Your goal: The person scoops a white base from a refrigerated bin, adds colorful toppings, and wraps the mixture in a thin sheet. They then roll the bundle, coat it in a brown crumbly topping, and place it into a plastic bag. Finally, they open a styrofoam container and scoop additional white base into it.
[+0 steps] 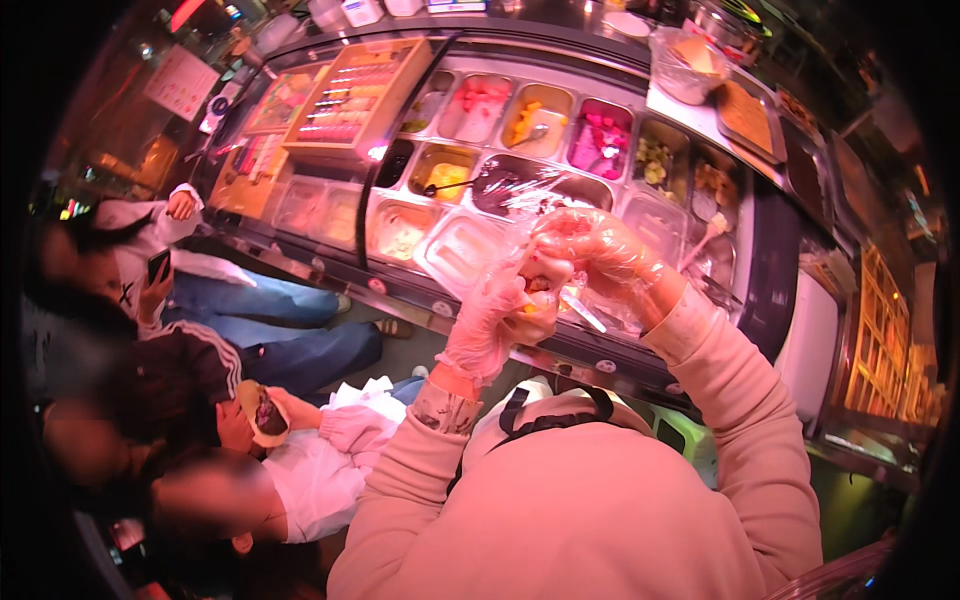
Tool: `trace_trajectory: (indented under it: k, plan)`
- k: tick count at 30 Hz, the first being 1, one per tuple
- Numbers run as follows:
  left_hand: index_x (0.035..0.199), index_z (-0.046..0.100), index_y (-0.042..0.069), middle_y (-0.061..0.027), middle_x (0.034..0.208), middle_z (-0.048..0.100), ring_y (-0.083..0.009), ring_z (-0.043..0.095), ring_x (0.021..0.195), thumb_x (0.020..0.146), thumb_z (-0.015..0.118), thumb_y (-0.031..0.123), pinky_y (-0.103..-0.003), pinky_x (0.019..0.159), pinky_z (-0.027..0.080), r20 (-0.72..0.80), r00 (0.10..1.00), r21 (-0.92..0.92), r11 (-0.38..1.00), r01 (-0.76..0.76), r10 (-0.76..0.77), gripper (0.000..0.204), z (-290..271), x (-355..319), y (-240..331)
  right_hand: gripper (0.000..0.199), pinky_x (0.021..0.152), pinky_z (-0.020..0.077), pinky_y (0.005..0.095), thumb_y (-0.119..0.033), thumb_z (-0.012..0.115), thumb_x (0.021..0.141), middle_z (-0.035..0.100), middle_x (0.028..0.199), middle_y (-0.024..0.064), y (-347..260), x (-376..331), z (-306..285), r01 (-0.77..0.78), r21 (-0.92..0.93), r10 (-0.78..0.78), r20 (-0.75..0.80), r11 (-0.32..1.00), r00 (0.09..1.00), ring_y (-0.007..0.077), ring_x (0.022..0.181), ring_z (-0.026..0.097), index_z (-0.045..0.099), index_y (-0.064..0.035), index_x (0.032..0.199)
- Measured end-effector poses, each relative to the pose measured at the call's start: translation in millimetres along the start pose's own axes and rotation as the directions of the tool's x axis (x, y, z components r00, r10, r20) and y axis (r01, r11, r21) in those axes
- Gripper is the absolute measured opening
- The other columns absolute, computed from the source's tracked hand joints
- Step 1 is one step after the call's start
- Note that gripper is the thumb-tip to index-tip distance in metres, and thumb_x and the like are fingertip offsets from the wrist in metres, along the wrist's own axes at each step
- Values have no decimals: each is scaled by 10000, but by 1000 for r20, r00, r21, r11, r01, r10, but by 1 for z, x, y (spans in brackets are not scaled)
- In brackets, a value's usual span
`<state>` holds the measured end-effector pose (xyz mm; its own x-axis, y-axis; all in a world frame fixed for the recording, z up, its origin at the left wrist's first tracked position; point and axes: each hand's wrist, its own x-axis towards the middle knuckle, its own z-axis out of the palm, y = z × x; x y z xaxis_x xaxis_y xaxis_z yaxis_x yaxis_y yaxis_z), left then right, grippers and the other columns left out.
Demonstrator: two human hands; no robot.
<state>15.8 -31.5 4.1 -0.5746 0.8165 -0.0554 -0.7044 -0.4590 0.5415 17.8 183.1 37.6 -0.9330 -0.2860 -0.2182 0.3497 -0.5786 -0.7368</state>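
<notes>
Food [541, 283] in left fingers [535, 326], right fingers [570, 236] beside, counter edge [604, 367] near.

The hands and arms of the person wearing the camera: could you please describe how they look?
The left hand and right hand wear thin, clear, crinkled plastic gloves with shiny highlights. The long sleeves are plain and look pinkish under the pink light. Dark markings show near the left wrist, too unclear to say on what.
</notes>
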Motion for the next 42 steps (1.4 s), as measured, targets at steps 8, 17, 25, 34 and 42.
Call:
trace_trajectory:
  k: [8,17,25,34,42]
  plan:
    - [982,626,67,42,750,527,-40,405,592,995,671,264,-230,532,271,-210,978,308,949,72,-6,202,22,35,-13,182,802,563,281,-93,767,928,724,977,83,-10,-37,12,73,-123,-89,-124,990,988,156,889,698,717,24,1058]
    - [1504,468,31,-155,1468,542,-237,620,1240,1026,599,503,-386,1010,548,-58,996,-65,996,68,-71,684,35,15,19,257,835,610,342,-101,688,993,715,1086,162,-19,-50,-23,219,155,-195,-159,963,968,225,966,730,631,20,1212]
    - [1520,456,69,-174,1467,543,-345,523,1372,985,594,600,-642,1119,435,-170,984,-454,891,-32,-52,766,1,41,-45,249,933,608,419,-86,621,1027,707,1159,155,58,-51,-27,425,496,-264,-363,757,893,281,1038,725,621,-5,1263]
    - [1160,671,58,-48,1008,682,-164,666,916,1048,587,289,-325,779,554,-386,814,570,806,-159,434,270,-46,70,-73,328,902,574,298,-139,614,1057,721,1230,163,78,-43,-3,559,2,-521,-361,829,773,195,1019,716,641,55,1321]
    - [1496,452,75,-166,1556,438,-341,580,1281,1115,384,509,-482,1063,524,-225,934,355,916,-187,278,581,102,37,26,721,1036,497,340,-551,429,1088,471,1577,160,14,-79,6,515,495,-571,-46,700,820,241,1280,613,389,-21,1575]
